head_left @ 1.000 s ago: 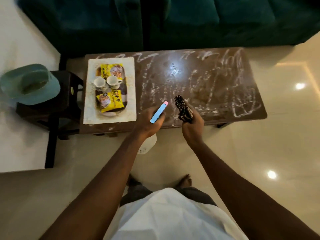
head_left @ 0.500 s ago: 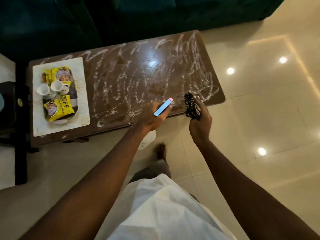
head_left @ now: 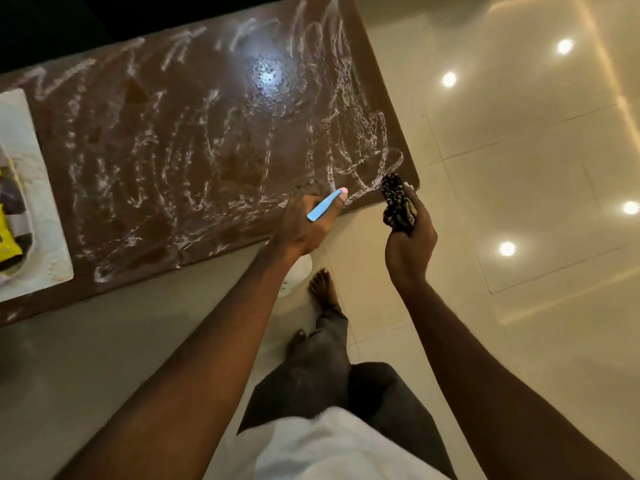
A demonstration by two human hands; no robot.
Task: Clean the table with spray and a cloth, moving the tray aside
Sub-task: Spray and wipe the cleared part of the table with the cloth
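Note:
The brown table point(head_left: 207, 140) is streaked all over with white foam. My left hand point(head_left: 304, 225) grips a spray bottle point(head_left: 325, 204) with a blue and pink head over the table's front right edge; its white body point(head_left: 296, 277) hangs below my wrist. My right hand point(head_left: 410, 237) holds a bunched dark patterned cloth point(head_left: 396, 202) just off the table's right corner. The white tray point(head_left: 31, 209) lies at the table's left end, cut off by the frame, with a yellow packet point(head_left: 8, 237) on it.
Glossy cream floor tiles point(head_left: 519, 168) stretch to the right of the table and under me. My bare feet point(head_left: 322, 285) stand close to the table's front edge. A dark sofa edge runs along the top left.
I have stepped to the right along the table, so the tray slid to the left frame edge. Both hands now hover at the table's right front corner, holding the same things.

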